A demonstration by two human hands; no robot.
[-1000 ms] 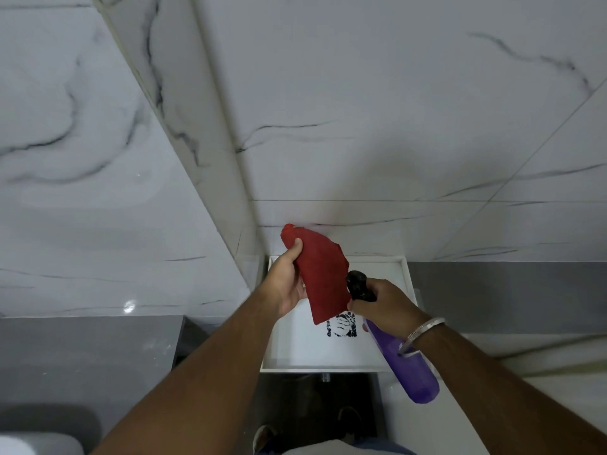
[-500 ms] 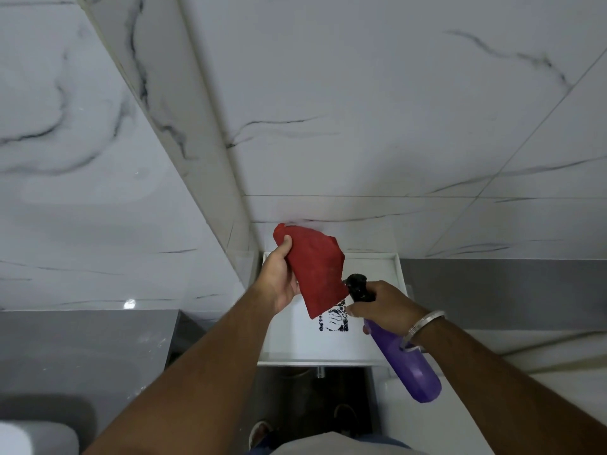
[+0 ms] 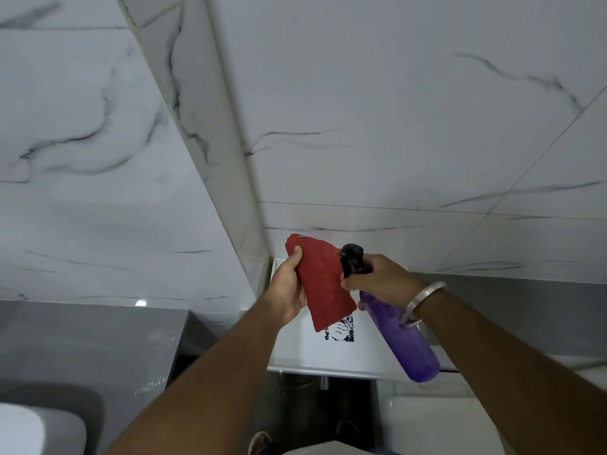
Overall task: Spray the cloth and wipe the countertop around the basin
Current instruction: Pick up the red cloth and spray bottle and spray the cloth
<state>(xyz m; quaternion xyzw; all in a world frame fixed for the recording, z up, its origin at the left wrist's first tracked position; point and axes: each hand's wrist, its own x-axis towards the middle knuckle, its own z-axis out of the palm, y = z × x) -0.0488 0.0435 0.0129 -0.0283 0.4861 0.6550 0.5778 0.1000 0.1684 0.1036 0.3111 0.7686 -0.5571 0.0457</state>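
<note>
My left hand point(image 3: 289, 290) holds a red cloth point(image 3: 323, 284) up in front of me, thumb on its top edge, the cloth hanging down. My right hand point(image 3: 377, 277) grips a purple spray bottle point(image 3: 404, 339) by its neck, its black spray head point(image 3: 351, 257) right against the cloth's right edge. Below both hands sits a white square basin point(image 3: 308, 359) with a black printed mark point(image 3: 341, 331) on its floor, partly hidden by the cloth and bottle.
White marble-patterned wall tiles fill the view, with a protruding tiled column point(image 3: 210, 133) left of the basin. A grey band point(image 3: 525, 307) runs along the wall. A white rounded fixture point(image 3: 36, 431) sits at the bottom left and another white surface point(image 3: 443, 421) at the bottom right.
Both hands have risen slightly and come closer together. The spray head now sits higher, against the cloth's upper right edge, and the bottle is more tilted.
</note>
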